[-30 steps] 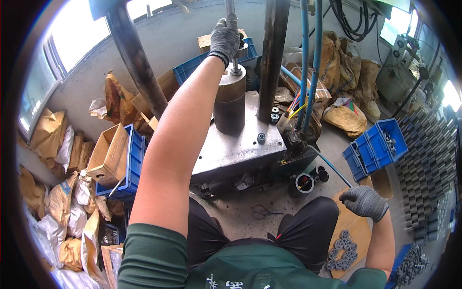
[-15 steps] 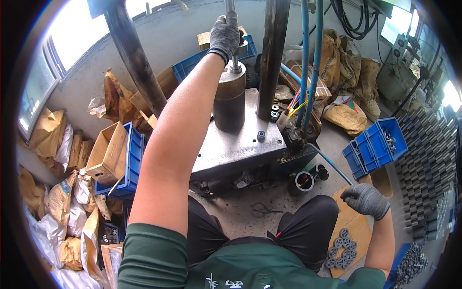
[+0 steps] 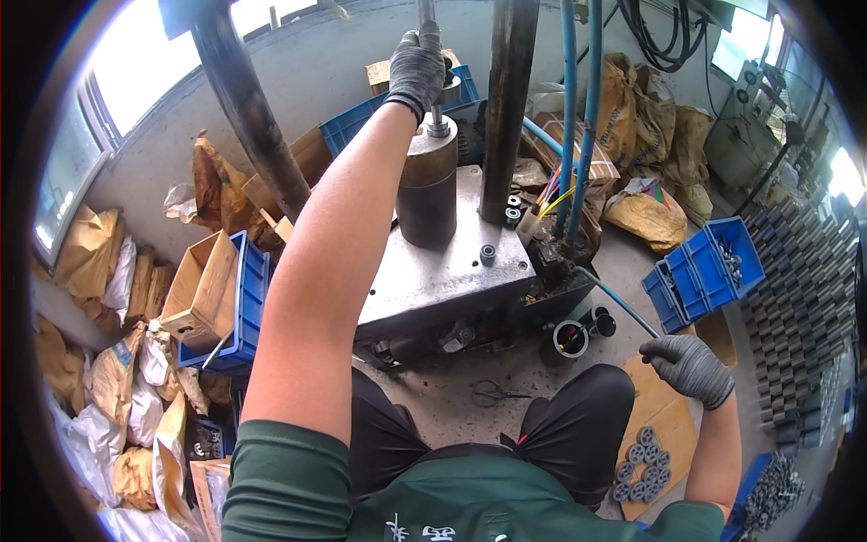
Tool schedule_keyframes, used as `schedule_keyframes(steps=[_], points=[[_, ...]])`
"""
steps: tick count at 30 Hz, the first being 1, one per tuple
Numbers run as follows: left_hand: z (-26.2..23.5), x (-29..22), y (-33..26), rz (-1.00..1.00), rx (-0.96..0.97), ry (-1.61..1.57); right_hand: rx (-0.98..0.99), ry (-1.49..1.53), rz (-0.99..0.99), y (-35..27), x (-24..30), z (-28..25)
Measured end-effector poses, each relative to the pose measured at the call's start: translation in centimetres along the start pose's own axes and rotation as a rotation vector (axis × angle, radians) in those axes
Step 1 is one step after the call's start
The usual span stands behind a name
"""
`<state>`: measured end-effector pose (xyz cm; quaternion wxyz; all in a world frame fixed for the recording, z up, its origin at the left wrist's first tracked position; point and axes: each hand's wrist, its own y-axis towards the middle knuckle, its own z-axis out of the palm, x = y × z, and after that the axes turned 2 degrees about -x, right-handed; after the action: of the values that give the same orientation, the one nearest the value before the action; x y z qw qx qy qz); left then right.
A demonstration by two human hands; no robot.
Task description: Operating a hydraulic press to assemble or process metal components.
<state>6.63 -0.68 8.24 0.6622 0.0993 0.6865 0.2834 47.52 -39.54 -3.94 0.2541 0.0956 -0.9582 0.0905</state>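
My left hand point(image 3: 416, 74), in a grey knit glove, reaches far forward and closes around an upright metal rod point(image 3: 427, 13) of the press. Just below it, a collar and the rod's lower end meet the top of a thick dark cylinder point(image 3: 427, 194), which stands upright on a steel plate point(image 3: 424, 282). What the fingertips press on is partly hidden behind the glove. At the right, my gloved right hand point(image 3: 694, 369) is wrapped around the end of a thin lever point(image 3: 623, 304) that slants up to the machine. A small ring-shaped metal part point(image 3: 488, 255) lies on the plate.
Dark posts point(image 3: 508, 117) flank the cylinder. Blue bins point(image 3: 704, 271) with metal parts stand at right, beside stacked dark tubes point(image 3: 795, 316). Round grey parts point(image 3: 644, 465) lie on cardboard. Scissors point(image 3: 492, 393) and a cup point(image 3: 564, 343) are on the floor; sacks point(image 3: 117, 370) line the left.
My right hand and the lever's end have shifted slightly upward in the picture. My left hand keeps its grip on the rod, and the cylinder stays on the plate.
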Motion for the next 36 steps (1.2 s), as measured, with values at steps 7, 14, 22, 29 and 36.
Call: schedule_keyframes(steps=[7,14,22,29,36], points=[[-0.1,0.0,-0.1,-0.018,0.006,-0.01,0.066,-0.128,-0.082,0.3,0.3,-0.4],[-0.2,-0.4,-0.4,-0.025,0.011,0.026,0.047,-0.162,-0.121,0.0,-0.2,0.0],[-0.3,-0.9,-0.9,-0.024,0.004,0.027,-0.564,-0.158,-0.206,3.9,1.3,-2.2],[0.1,0.0,-0.1,-0.006,-0.009,-0.033,-1.064,-0.617,-0.273,14.9,2.5,-10.5],[-0.3,-1.0,-2.6,-0.024,-0.032,-0.177,-0.887,-0.582,-0.001,18.6,2.4,-12.5]])
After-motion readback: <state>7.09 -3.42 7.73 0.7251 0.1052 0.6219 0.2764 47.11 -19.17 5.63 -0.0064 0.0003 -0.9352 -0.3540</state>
